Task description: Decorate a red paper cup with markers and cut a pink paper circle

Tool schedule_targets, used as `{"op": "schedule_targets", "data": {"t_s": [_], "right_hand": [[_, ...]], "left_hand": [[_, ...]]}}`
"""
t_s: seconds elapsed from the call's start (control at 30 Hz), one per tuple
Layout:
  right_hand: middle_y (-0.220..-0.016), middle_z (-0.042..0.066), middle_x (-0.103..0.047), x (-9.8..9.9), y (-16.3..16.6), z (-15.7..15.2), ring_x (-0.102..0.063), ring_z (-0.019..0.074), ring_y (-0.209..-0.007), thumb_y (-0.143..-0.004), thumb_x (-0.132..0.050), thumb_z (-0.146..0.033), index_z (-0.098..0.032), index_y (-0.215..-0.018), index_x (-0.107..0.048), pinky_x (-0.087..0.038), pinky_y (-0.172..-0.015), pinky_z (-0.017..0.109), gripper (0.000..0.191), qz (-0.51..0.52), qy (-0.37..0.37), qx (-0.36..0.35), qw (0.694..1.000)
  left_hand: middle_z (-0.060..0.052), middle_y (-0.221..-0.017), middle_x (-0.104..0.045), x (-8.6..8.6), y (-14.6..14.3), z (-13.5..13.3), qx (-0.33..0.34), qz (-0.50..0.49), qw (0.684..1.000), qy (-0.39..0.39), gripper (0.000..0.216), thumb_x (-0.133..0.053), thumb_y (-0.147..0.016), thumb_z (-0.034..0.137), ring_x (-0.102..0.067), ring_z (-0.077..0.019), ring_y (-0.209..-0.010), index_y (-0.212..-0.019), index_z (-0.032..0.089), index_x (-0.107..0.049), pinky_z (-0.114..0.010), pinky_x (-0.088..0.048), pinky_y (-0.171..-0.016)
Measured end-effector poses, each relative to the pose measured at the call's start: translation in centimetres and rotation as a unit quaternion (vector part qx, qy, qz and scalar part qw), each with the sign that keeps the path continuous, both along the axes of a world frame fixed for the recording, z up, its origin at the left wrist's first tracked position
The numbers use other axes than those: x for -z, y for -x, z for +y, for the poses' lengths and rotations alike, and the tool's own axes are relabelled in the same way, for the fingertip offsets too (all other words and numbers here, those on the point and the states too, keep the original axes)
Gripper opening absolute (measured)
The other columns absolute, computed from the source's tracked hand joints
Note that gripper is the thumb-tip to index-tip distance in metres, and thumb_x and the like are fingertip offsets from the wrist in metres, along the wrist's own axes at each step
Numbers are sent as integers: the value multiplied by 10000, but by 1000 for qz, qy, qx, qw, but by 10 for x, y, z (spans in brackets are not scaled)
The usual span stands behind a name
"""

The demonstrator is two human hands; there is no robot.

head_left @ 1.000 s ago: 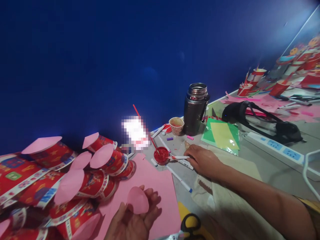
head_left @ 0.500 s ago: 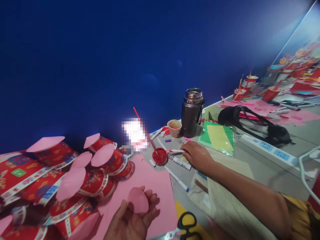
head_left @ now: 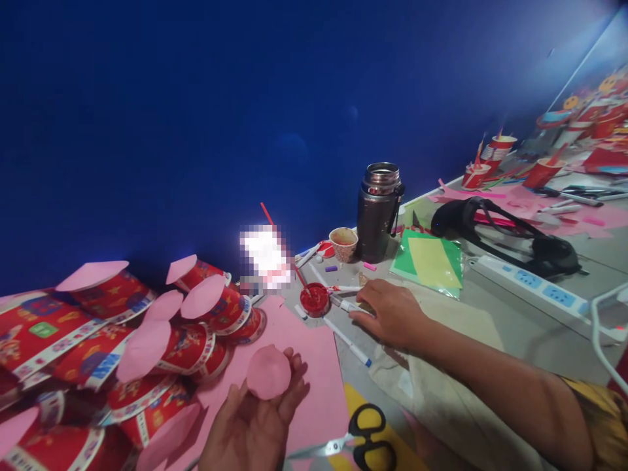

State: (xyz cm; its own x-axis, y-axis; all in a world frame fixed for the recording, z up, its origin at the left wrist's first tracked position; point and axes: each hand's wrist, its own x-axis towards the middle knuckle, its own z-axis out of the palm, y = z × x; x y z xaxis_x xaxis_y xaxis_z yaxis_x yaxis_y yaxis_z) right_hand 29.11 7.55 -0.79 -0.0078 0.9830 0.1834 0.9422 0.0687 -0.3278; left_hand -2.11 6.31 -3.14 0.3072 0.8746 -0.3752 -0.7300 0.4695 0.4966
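Observation:
In my left hand, palm up, a small pink paper disc is held between the thumb and the curled fingers. My right hand is closed around a white marker, which is mostly hidden under the fingers. Just left of the marker sits a small round dish of red paint with a red stick standing in it. Below my left hand lies a pink paper sheet. Scissors with black handles rest to its right.
Red patterned paper cups with pink paper tops crowd the left. A dark flask stands by the blue wall beside a small paper cup. At right are a power strip, a black strapped object and a green packet.
My right hand has come down over the marker and closed on it. The pink disc in my left hand has turned to face me more. The view has shifted slightly.

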Motion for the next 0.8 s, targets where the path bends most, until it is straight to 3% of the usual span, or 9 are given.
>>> {"op": "schedule_targets", "data": {"t_s": [0.13,0.33,0.4,0.47,0.57,0.63,0.67,0.73,0.8], "right_hand": [[-1120,141,-747,-4,8,-4,-669,319,-1099,-975,-696,-525,-194,-1064,-746,-470,-831,369,346,-68,69,3,995],[-1066,153,-744,-3,5,-3,-669,317,-1056,-978,-677,-393,-178,-988,-729,-467,-792,368,222,-67,76,3,995],[-1000,128,-741,-5,5,-5,-668,285,-987,-956,-679,-390,-186,-932,-708,-462,-785,357,207,-9,45,-3,999],[-915,78,-735,-8,9,-8,-667,238,-887,-960,-640,-418,-200,-917,-681,-467,-766,338,227,123,33,-30,991],[-845,37,-729,-11,19,-16,-675,195,-795,-987,-553,-510,-214,-953,-621,-502,-720,315,306,387,117,-86,911],[-853,41,-731,-10,26,-21,-673,182,-752,-960,-576,-594,-218,-979,-579,-522,-691,310,377,491,183,-102,846],[-852,41,-727,-9,29,-23,-662,174,-725,-953,-585,-616,-216,-996,-572,-521,-674,308,402,510,199,-105,830],[-839,32,-712,-5,32,-28,-632,161,-696,-976,-571,-591,-210,-1053,-588,-505,-660,305,389,491,188,-107,844],[-808,15,-691,-1,33,-31,-621,165,-702,-1021,-515,-512,-211,-1109,-612,-489,-668,310,329,433,141,-100,885]], "left_hand": [[-273,-1386,-704,3,-4,-3,-48,16,999,-8,415,-684,-913,365,-600,-512,-1349,-1244,131,-772,-671,-554,-1035],[-311,-1437,-650,-13,-7,-6,-26,16,999,-33,508,-682,-923,365,-605,-503,-1347,-1350,94,-725,-642,-550,-1047],[-301,-1435,-657,-17,-7,-6,-15,16,999,-35,486,-671,-929,354,-613,-484,-1353,-1334,93,-736,-629,-538,-1074],[-283,-1428,-673,-18,-7,-6,-11,9,999,-39,467,-666,-934,358,-632,-473,-1341,-1318,106,-748,-624,-537,-1087],[-260,-1430,-687,-18,-7,-6,-3,-6,1000,-14,492,-671,-940,425,-626,-473,-1357,-1325,130,-747,-640,-511,-1124],[-251,-1428,-695,-22,-9,-6,-2,-10,1000,18,504,-664,-947,462,-614,-467,-1377,-1323,136,-744,-654,-477,-1159],[-248,-1419,-702,-24,-11,-7,-7,-9,1000,24,494,-661,-952,456,-625,-461,-1368,-1320,138,-742,-655,-474,-1163],[-260,-1374,-721,-29,-16,-8,-13,-3,999,30,509,-673,-947,464,-656,-456,-1327,-1320,123,-730,-657,-480,-1155],[-259,-1362,-723,-32,-20,-10,-18,1,999,34,551,-684,-935,487,-666,-452,-1311,-1347,122,-706,-650,-483,-1151]]}}
